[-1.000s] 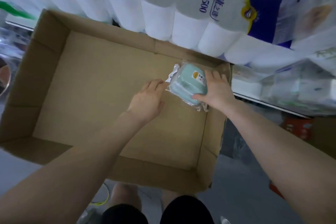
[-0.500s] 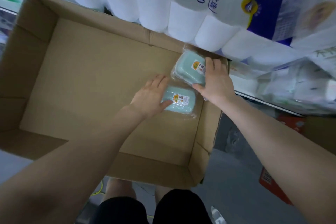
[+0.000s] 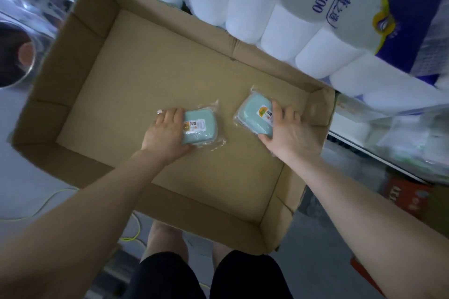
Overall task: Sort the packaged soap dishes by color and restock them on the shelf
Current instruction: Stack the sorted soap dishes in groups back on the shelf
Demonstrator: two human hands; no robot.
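Two mint-green soap dishes in clear plastic wrap lie inside a large shallow cardboard box [image 3: 102,39]. My left hand [image 3: 165,133] grips the left soap dish [image 3: 201,128] from its left end, fingers over the top and thumb underneath. My right hand [image 3: 289,133] grips the right soap dish [image 3: 252,114] from its right end; this dish is tilted, with its far end raised off the box floor. Both dishes carry a white and orange label.
Packs of white toilet rolls [image 3: 279,29] lean over the box's far wall. A shelf edge with wrapped goods [image 3: 401,138] runs at the right. A red crate [image 3: 408,196] sits on the grey floor below it. A yellow cable [image 3: 48,201] lies on the floor at the left.
The two dishes, stacked together in the box's right corner, are now apart. My left hand has slid one leftward along the box floor while my right hand keeps the other.
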